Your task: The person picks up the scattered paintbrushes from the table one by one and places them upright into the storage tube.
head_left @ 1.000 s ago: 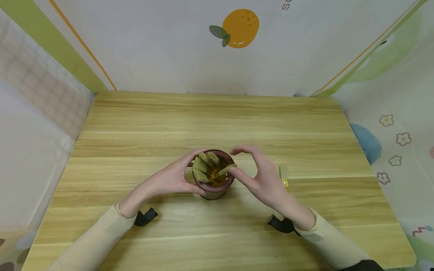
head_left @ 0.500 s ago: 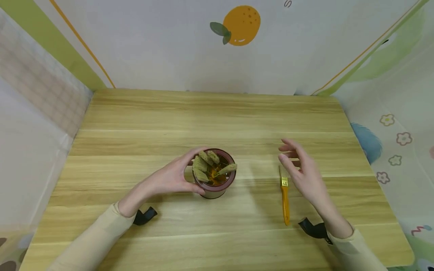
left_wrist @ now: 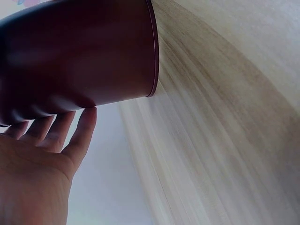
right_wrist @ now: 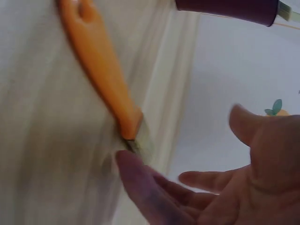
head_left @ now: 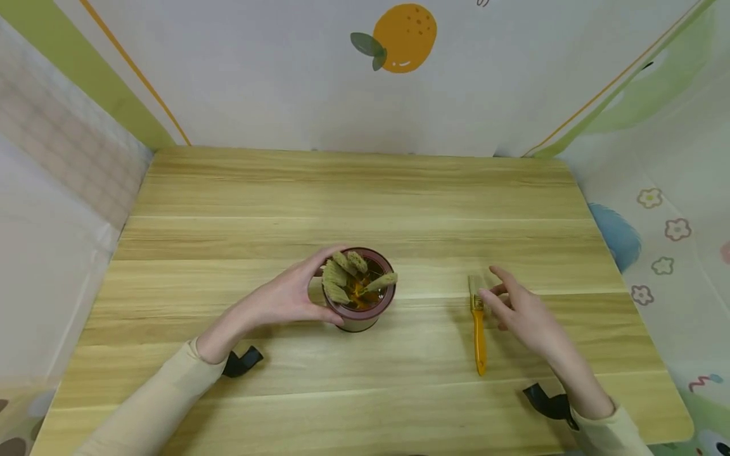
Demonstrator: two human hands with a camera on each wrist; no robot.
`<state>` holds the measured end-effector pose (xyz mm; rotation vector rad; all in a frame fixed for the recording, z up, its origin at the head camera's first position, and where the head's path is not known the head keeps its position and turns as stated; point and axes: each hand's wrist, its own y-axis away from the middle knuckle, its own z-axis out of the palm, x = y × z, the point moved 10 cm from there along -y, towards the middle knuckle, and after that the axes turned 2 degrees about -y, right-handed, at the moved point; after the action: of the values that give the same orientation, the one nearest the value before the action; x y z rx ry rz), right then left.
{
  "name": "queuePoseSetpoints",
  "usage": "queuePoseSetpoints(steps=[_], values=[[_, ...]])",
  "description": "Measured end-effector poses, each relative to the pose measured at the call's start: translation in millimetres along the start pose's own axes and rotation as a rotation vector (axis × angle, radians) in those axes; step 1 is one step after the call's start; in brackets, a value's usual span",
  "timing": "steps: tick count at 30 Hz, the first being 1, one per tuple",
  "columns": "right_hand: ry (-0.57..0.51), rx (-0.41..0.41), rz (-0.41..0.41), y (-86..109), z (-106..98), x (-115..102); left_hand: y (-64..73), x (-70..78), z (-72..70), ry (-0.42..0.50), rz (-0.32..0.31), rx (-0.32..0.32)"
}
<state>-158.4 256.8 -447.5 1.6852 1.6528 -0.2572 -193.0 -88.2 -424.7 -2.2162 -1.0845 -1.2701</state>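
Observation:
A dark red cylindrical pot [head_left: 359, 325] stands on the table, holding several paintbrushes [head_left: 335, 278] with their bristles up and orange handles down inside. My left hand [head_left: 288, 296] grips the pot from its left side, thumb at the front and fingers round the back. In the left wrist view the fingertips touch the smooth wall of the pot [left_wrist: 89, 51]. One flat paintbrush [head_left: 479, 332] with an orange handle lies to the right, bristles pointing away. Beside its metal band is my right hand [head_left: 527, 316], fingers loosely bent, nothing held. The right wrist view shows fingertips close to the brush's bristle end [right_wrist: 101, 70].
The pot and brush share a light wood-grain table [head_left: 274, 196]. White printed sheets with an orange fruit picture [head_left: 405, 39] rise behind it and at both sides. A black strap [head_left: 242, 362] hangs at each wrist.
My right hand has let go of a paintbrush in the pot, moved right, and come down beside the lying paintbrush. My left hand has stayed on the pot.

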Motion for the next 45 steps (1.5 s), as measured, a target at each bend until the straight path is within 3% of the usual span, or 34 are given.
queuePoseSetpoints(steps=[4,11,21,30,34,39,42,45], values=[[0.091,-0.027,0.04,-1.6,10,9,0.5,-0.9,-0.3,-0.001,-0.007,0.003],[0.214,-0.001,0.001,-1.9,19,8,-1.1,-0.8,0.5,0.018,0.003,-0.001],[0.016,-0.032,0.053,-0.3,31,8,0.2,-0.3,-1.2,0.022,-0.005,0.003],[0.061,0.031,-0.018,-2.3,29,0,-1.1,-0.5,0.7,0.038,0.02,-0.002],[-0.021,0.069,-0.064,-0.1,19,-15,-1.2,-1.3,1.2,0.035,0.019,-0.006],[-0.174,0.159,-0.151,7.1,-8,-50,-0.6,-1.6,0.5,0.034,0.011,-0.002],[-0.245,0.243,-0.24,14.6,-25,-76,-0.4,-1.4,0.2,0.037,0.012,0.0],[-0.37,0.325,-0.381,25.3,-37,-106,-0.4,-1.9,0.5,0.039,0.01,0.0]])
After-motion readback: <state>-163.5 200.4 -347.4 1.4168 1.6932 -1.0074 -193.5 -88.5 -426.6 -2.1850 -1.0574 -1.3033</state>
